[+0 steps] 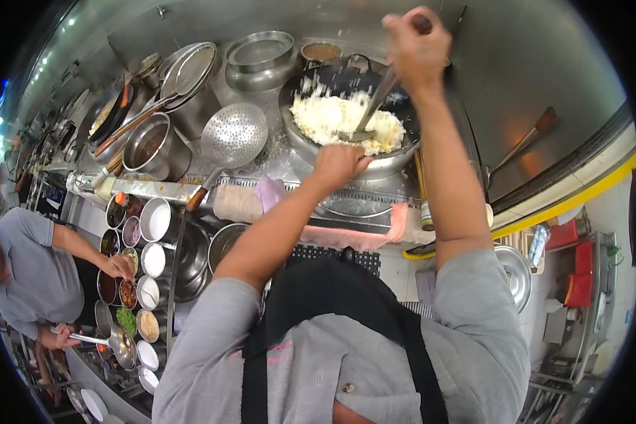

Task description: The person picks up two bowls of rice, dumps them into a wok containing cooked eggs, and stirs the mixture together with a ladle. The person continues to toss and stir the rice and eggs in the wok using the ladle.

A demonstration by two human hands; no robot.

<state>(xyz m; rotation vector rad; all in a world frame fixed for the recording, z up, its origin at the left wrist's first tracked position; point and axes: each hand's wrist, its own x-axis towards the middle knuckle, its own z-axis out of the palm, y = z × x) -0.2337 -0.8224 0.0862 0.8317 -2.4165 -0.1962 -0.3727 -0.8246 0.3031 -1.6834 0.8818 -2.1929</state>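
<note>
A large dark wok (298,106) holds a heap of pale rice (325,116) with yellow bits, and some grains are in the air above it. My right hand (418,53) is closed around the handle of a metal ladle (380,99), held steeply, with its head down in the rice. My left hand (340,167) is at the wok's near rim, its fingers curled; what it grips there, if anything, is too hidden to name.
Left of the wok lie a perforated skimmer (234,134) and a metal pot (155,148). A lidded pot (260,60) stands behind. At far left, a co-worker (35,261) holds a ladle (122,348) beside ingredient containers (155,219). A spatula (523,145) leans at right.
</note>
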